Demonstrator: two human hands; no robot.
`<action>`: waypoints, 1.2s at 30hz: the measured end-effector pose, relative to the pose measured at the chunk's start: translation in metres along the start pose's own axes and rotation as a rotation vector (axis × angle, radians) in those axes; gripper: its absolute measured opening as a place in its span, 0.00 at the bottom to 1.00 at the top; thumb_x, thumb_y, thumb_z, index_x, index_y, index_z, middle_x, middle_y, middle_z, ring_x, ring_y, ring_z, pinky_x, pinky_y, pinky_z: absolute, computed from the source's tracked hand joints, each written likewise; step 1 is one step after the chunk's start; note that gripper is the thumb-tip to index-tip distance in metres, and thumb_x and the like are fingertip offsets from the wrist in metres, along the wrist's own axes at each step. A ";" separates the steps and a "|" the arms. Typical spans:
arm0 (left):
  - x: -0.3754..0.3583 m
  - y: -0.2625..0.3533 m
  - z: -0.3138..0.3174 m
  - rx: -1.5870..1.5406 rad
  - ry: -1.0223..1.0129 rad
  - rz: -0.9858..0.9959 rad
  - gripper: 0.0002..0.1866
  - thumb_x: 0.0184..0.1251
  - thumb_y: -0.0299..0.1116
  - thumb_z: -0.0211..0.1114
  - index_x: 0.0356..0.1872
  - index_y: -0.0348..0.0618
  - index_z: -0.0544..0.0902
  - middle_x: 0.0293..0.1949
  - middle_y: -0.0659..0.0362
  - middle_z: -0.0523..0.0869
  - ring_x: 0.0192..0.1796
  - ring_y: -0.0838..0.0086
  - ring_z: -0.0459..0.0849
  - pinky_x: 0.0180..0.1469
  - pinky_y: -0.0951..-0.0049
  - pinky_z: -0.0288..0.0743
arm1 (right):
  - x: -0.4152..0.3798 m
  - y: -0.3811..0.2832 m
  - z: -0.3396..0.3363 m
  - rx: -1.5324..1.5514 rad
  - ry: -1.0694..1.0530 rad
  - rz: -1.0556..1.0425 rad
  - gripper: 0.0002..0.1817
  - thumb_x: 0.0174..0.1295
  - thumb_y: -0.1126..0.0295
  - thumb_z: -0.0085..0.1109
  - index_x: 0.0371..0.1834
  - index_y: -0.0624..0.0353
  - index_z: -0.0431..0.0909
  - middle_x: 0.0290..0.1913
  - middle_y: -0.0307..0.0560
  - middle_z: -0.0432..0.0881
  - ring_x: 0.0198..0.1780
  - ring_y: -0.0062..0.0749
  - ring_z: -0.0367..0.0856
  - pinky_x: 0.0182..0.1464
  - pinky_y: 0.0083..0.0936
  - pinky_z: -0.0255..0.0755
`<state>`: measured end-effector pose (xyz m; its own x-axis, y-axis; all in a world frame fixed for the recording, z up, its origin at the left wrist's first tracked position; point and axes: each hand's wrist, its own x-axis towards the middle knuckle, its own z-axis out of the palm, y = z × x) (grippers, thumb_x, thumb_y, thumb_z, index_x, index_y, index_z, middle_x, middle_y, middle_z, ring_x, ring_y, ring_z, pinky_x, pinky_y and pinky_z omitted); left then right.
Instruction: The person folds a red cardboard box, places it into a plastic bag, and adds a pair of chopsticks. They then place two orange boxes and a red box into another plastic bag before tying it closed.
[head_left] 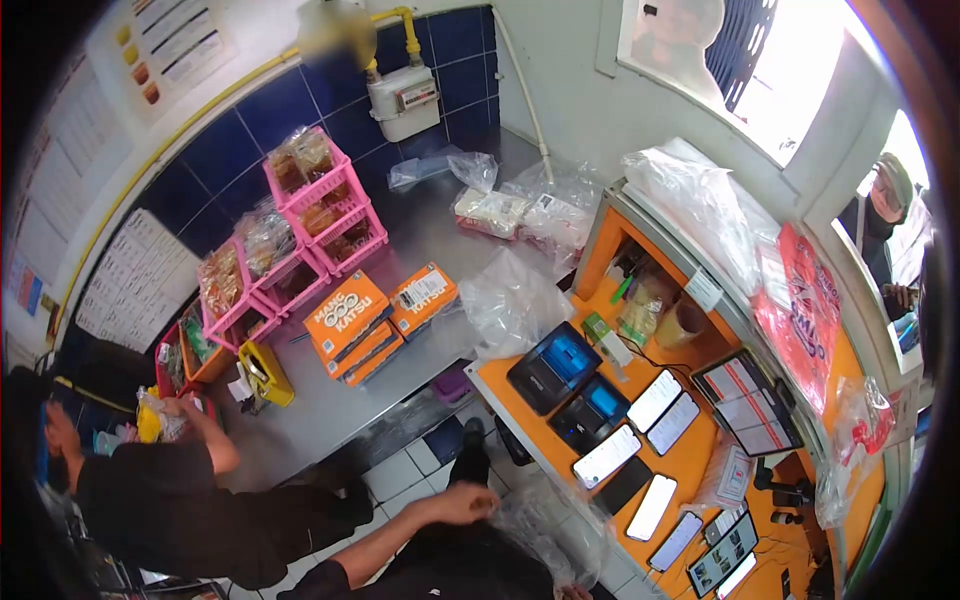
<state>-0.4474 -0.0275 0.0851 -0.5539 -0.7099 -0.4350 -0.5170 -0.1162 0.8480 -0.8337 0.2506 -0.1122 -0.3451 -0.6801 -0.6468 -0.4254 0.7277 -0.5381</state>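
Note:
In the lower middle my left hand (463,503) is closed, its fingers pinching the edge of a clear plastic bag (545,525). The bag hangs loose and crumpled over the tiled floor, between me and the orange desk. Only a sliver of my right hand (575,592) shows at the bottom edge, by the lower end of the bag; its grip is hidden. Beyond my left hand is the steel counter (330,415) with orange boxes (345,325) stacked on it. To the right, several phones (607,455) lie on the orange desk (625,545).
A co-worker (170,500) in black works at the counter's left end. Pink baskets (335,215) hold bagged goods. Black printers (553,368), a tablet (745,405) and cables crowd the desk. Another person (885,205) stands outside the window. A purple container (452,385) sits below the counter.

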 end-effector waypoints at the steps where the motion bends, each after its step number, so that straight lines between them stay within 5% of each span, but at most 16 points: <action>1: 0.020 0.018 -0.034 0.058 0.151 0.091 0.16 0.66 0.30 0.63 0.54 0.43 0.83 0.41 0.47 0.88 0.44 0.60 0.88 0.47 0.62 0.81 | 0.001 -0.015 0.003 0.007 -0.005 0.042 0.14 0.64 0.55 0.68 0.45 0.49 0.83 0.39 0.51 0.86 0.42 0.48 0.87 0.45 0.43 0.84; 3: 0.069 0.048 -0.122 0.144 0.364 0.094 0.11 0.69 0.31 0.61 0.48 0.41 0.85 0.39 0.51 0.89 0.41 0.61 0.88 0.47 0.64 0.80 | 0.006 -0.048 0.014 0.009 -0.002 0.107 0.14 0.63 0.55 0.68 0.45 0.49 0.83 0.39 0.51 0.86 0.42 0.47 0.87 0.45 0.42 0.84; 4: 0.102 0.057 -0.156 0.014 0.695 0.325 0.10 0.71 0.31 0.58 0.45 0.40 0.86 0.38 0.52 0.88 0.39 0.64 0.87 0.45 0.67 0.79 | 0.011 -0.066 0.020 0.009 0.000 0.123 0.14 0.63 0.55 0.68 0.46 0.49 0.83 0.39 0.50 0.87 0.42 0.47 0.87 0.45 0.42 0.84; 5: 0.128 0.070 -0.206 -0.075 0.691 0.254 0.10 0.72 0.29 0.58 0.45 0.40 0.86 0.37 0.52 0.88 0.39 0.68 0.87 0.44 0.69 0.78 | 0.015 -0.084 0.025 0.003 -0.001 0.139 0.14 0.63 0.55 0.68 0.46 0.49 0.83 0.39 0.50 0.87 0.42 0.46 0.87 0.45 0.42 0.84; 6: 0.165 0.069 -0.253 -0.130 0.821 0.406 0.10 0.71 0.29 0.60 0.46 0.40 0.86 0.37 0.53 0.89 0.38 0.71 0.86 0.42 0.70 0.78 | 0.018 -0.106 0.031 0.007 0.000 0.163 0.14 0.62 0.56 0.69 0.46 0.49 0.83 0.39 0.50 0.87 0.42 0.46 0.87 0.45 0.42 0.84; 10: 0.321 0.017 -0.395 0.035 1.203 0.384 0.14 0.70 0.30 0.61 0.53 0.40 0.84 0.50 0.48 0.87 0.51 0.59 0.86 0.52 0.60 0.78 | 0.028 -0.167 0.050 -0.003 0.013 0.240 0.15 0.61 0.56 0.69 0.46 0.49 0.84 0.39 0.49 0.87 0.42 0.45 0.87 0.45 0.41 0.83; 14: 0.405 -0.020 -0.413 0.206 1.124 0.514 0.18 0.69 0.34 0.62 0.57 0.39 0.82 0.55 0.46 0.84 0.56 0.55 0.83 0.57 0.53 0.75 | 0.030 -0.215 0.062 0.003 0.018 0.315 0.16 0.59 0.57 0.70 0.47 0.50 0.84 0.38 0.48 0.87 0.41 0.44 0.88 0.45 0.40 0.83; 17: 0.415 -0.020 -0.384 0.302 0.880 0.485 0.16 0.69 0.39 0.63 0.49 0.38 0.85 0.51 0.45 0.86 0.54 0.51 0.83 0.56 0.50 0.75 | 0.023 -0.235 0.067 -0.013 0.008 0.355 0.16 0.58 0.58 0.71 0.47 0.50 0.84 0.38 0.48 0.87 0.41 0.43 0.88 0.45 0.39 0.83; 19: 0.413 -0.007 -0.381 0.338 0.531 0.092 0.14 0.69 0.42 0.62 0.38 0.41 0.87 0.45 0.47 0.88 0.48 0.52 0.85 0.50 0.52 0.77 | 0.018 -0.246 0.073 -0.014 0.013 0.389 0.17 0.57 0.58 0.71 0.47 0.50 0.84 0.38 0.47 0.87 0.41 0.42 0.88 0.45 0.39 0.83; 20: 0.412 0.001 -0.386 0.330 0.521 0.097 0.14 0.69 0.42 0.62 0.38 0.41 0.87 0.45 0.47 0.88 0.48 0.52 0.85 0.50 0.52 0.77 | 0.015 -0.250 0.074 -0.014 0.016 0.405 0.17 0.56 0.59 0.71 0.47 0.50 0.84 0.38 0.47 0.87 0.41 0.42 0.88 0.45 0.38 0.83; 22: 0.407 0.013 -0.400 0.233 0.557 0.044 0.15 0.69 0.43 0.62 0.30 0.43 0.86 0.39 0.50 0.88 0.44 0.54 0.87 0.44 0.54 0.77 | 0.010 -0.255 0.081 -0.009 0.021 0.428 0.17 0.56 0.59 0.72 0.47 0.50 0.84 0.38 0.47 0.87 0.41 0.41 0.88 0.45 0.38 0.83; 26: 0.408 0.003 -0.448 -0.089 1.152 0.273 0.07 0.63 0.36 0.67 0.36 0.45 0.84 0.41 0.52 0.87 0.45 0.56 0.86 0.44 0.57 0.77 | -0.002 -0.267 0.094 0.009 0.017 0.478 0.18 0.54 0.60 0.72 0.48 0.50 0.85 0.38 0.46 0.88 0.41 0.40 0.88 0.45 0.37 0.83; 29: 0.400 -0.008 -0.491 0.103 1.314 0.245 0.13 0.59 0.35 0.71 0.45 0.49 0.83 0.50 0.54 0.85 0.52 0.55 0.83 0.55 0.58 0.75 | -0.012 -0.271 0.103 0.030 0.016 0.502 0.19 0.53 0.60 0.73 0.48 0.50 0.85 0.38 0.45 0.88 0.40 0.39 0.88 0.45 0.36 0.83; 31: 0.386 0.002 -0.509 0.737 1.431 0.168 0.21 0.59 0.43 0.74 0.53 0.54 0.83 0.54 0.55 0.84 0.59 0.57 0.80 0.65 0.55 0.68 | -0.015 -0.271 0.109 0.043 0.015 0.516 0.20 0.52 0.61 0.73 0.48 0.50 0.85 0.37 0.45 0.88 0.40 0.38 0.88 0.45 0.36 0.83; 36: 0.416 -0.048 -0.531 0.587 1.062 0.040 0.33 0.59 0.52 0.73 0.61 0.46 0.79 0.60 0.48 0.82 0.63 0.55 0.79 0.67 0.52 0.67 | -0.016 -0.259 0.141 0.115 0.058 0.522 0.21 0.50 0.62 0.74 0.49 0.51 0.85 0.37 0.44 0.88 0.40 0.36 0.88 0.45 0.35 0.82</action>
<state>-0.3068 -0.6858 0.0244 0.0924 -0.9537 0.2862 -0.8812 0.0555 0.4695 -0.6002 0.0857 -0.0381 -0.5329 -0.2269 -0.8152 -0.0914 0.9732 -0.2112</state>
